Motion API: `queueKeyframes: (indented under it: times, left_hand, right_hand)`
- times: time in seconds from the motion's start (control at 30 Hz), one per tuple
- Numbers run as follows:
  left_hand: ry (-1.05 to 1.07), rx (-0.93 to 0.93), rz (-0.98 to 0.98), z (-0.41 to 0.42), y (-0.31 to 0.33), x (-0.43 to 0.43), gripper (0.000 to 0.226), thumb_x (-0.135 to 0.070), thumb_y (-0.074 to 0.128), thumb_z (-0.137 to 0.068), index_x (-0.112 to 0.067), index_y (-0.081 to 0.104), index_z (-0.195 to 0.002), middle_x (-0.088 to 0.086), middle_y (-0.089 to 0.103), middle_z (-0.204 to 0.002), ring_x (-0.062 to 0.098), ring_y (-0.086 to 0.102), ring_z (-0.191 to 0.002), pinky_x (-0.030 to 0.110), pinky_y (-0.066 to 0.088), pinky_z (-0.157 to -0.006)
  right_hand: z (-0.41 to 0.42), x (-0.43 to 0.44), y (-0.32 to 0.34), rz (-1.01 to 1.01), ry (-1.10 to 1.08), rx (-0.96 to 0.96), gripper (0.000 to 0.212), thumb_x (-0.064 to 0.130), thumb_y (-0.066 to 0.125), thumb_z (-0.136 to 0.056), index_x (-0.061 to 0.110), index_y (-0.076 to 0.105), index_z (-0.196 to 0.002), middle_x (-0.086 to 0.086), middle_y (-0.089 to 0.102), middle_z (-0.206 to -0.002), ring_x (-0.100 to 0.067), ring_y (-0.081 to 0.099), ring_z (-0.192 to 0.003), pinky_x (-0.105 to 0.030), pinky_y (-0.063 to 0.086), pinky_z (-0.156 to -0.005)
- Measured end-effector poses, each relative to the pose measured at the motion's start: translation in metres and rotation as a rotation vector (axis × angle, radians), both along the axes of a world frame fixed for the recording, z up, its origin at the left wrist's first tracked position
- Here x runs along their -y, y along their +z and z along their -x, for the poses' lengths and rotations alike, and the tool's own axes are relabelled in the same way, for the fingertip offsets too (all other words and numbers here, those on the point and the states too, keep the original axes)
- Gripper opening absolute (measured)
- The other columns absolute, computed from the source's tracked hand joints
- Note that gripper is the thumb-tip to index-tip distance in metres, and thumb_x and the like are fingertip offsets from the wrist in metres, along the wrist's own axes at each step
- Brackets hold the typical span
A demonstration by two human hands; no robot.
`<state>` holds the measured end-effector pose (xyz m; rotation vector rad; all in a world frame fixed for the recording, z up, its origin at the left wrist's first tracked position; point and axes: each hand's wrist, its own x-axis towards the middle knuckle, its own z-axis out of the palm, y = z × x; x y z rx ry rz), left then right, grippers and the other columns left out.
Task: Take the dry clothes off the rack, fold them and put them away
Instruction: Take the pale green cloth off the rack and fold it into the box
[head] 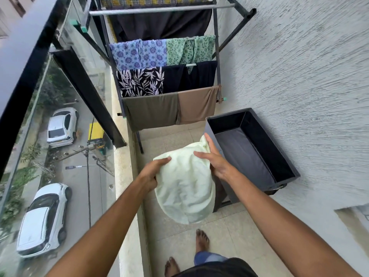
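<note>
Between a rough plaster wall [299, 66] and glass railing [50, 116], on the balcony's tiled floor [229, 226], we face the laden drying rack [216, 56]. Beside the grey bin [279, 148] hangs a pale cloth [183, 186], gripped at its edges by our left hand [151, 172] and right hand [215, 158].

— What's the pale yellow cloth [185, 188] like?
— Soft, matt, faintly fuzzy, creased. The brown hanging garment [196, 104] looks smoother, a thin knit with a slight sheen.
— And the dark grey metal drying rack [159, 10]?
— Smooth painted tubes, semi-matt, with paler bare-metal bars. There's a green plastic end cap [225, 98] on one bar.
— The dark grey rectangular fabric box [279, 156]?
— Matt woven cloth over flat, stiff panels.
— Around them?
— The white plaster wall [299, 66] is rough and combed. The beige floor tiles [229, 226] are smooth and dull. The clear glass balustrade panel [30, 156] is glossy and reflective.
</note>
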<state>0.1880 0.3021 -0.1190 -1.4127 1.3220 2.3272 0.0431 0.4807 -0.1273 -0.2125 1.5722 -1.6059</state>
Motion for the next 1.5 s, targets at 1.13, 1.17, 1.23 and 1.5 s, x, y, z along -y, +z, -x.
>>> queueKeyframes:
  times: [1.13, 1.17, 1.23, 1.5]
  left_hand:
    - [-0.84, -0.271, 1.56, 0.202, 0.141, -0.057, 0.011, -0.042, 0.061, -0.081, -0.035, 0.055, -0.085, -0.006, 0.07, -0.092, 0.028, 0.066, -0.089, 0.041, 0.052, -0.074]
    - [-0.794, -0.291, 1.601, 0.224, 0.151, -0.064, 0.008, -0.04, 0.06, -0.083, -0.037, 0.055, -0.087, -0.005, 0.071, -0.092, 0.028, 0.066, -0.088, 0.04, 0.052, -0.072]
    - [-0.682, -0.329, 1.689, 0.255, 0.169, -0.076, 0.008, -0.035, 0.061, -0.086, -0.037, 0.057, -0.094, -0.005, 0.071, -0.091, 0.028, 0.067, -0.087, 0.04, 0.051, -0.07]
    - [-0.476, -0.361, 1.757, 0.319, 0.139, -0.151, 0.036, -0.017, 0.062, -0.078, -0.028, 0.063, -0.112, 0.003, 0.073, -0.095, 0.035, 0.067, -0.087, 0.04, 0.053, -0.071]
  right_hand:
    - [0.195, -0.104, 0.153, -0.657, 0.313, -1.38, 0.013, 0.049, 0.063, -0.082, 0.037, 0.067, -0.086, 0.008, 0.069, -0.092, -0.025, 0.066, -0.093, -0.03, 0.036, -0.069]
    - [0.217, -0.111, 0.162, -0.64, 0.26, -1.404, 0.023, 0.054, 0.056, -0.079, 0.038, 0.068, -0.091, 0.008, 0.07, -0.094, -0.025, 0.066, -0.093, -0.03, 0.037, -0.07]
    - [0.248, -0.12, 0.178, -0.609, 0.171, -1.482, 0.045, 0.061, 0.043, -0.075, 0.038, 0.069, -0.103, 0.007, 0.069, -0.095, -0.024, 0.065, -0.094, -0.033, 0.044, -0.071]
    - [0.318, -0.18, 0.147, -0.572, 0.023, -1.53, 0.029, 0.034, 0.063, -0.085, 0.03, 0.07, -0.113, 0.003, 0.063, -0.104, -0.022, 0.057, -0.096, -0.033, 0.045, -0.066]
